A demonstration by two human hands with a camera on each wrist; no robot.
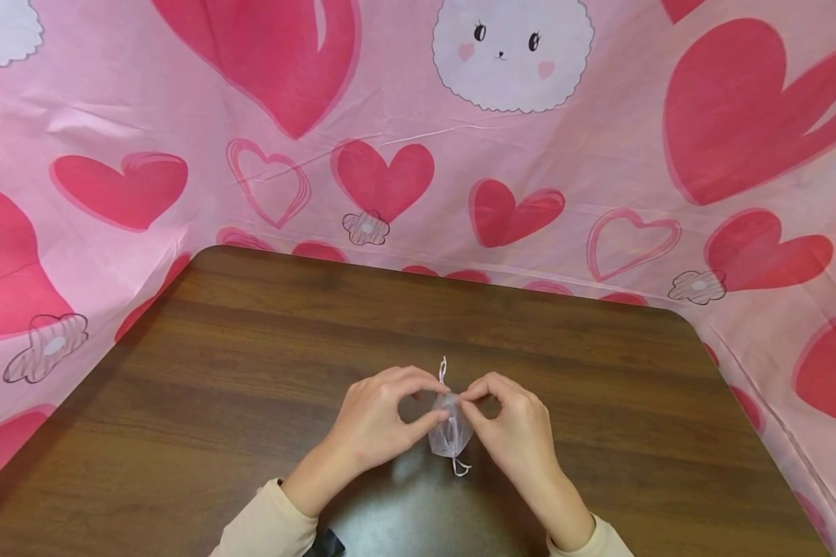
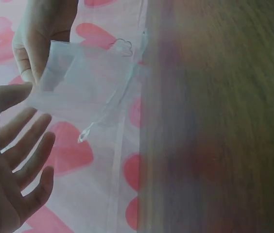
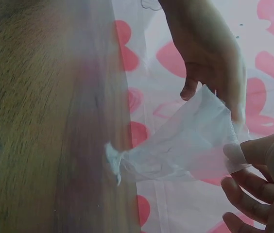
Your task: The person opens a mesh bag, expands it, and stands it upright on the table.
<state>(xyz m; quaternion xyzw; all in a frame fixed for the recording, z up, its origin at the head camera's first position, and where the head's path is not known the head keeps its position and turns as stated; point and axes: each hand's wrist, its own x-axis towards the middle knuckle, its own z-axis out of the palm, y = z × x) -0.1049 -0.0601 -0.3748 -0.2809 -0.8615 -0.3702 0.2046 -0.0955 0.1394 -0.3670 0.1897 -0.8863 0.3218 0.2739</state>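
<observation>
A small sheer white drawstring bag (image 1: 450,437) hangs between my two hands above the wooden table. Its fabric is see-through, and thin white cords stick out at both ends in the head view. My left hand (image 1: 372,422) holds the bag from the left, thumb and index finger at its edge. From the other side, my right hand (image 1: 519,429) pinches a corner between thumb and index finger. In the left wrist view the bag (image 2: 86,80) spreads out flat. The right wrist view shows the bag (image 3: 185,141) narrowing towards its gathered cord end.
A dark brown wooden table (image 1: 265,333) with rounded corners lies beneath the hands. Pink cloth (image 1: 446,155) printed with red hearts surrounds its back and sides. A small black object (image 1: 329,543) shows beside the left sleeve (image 1: 272,526) at the bottom edge.
</observation>
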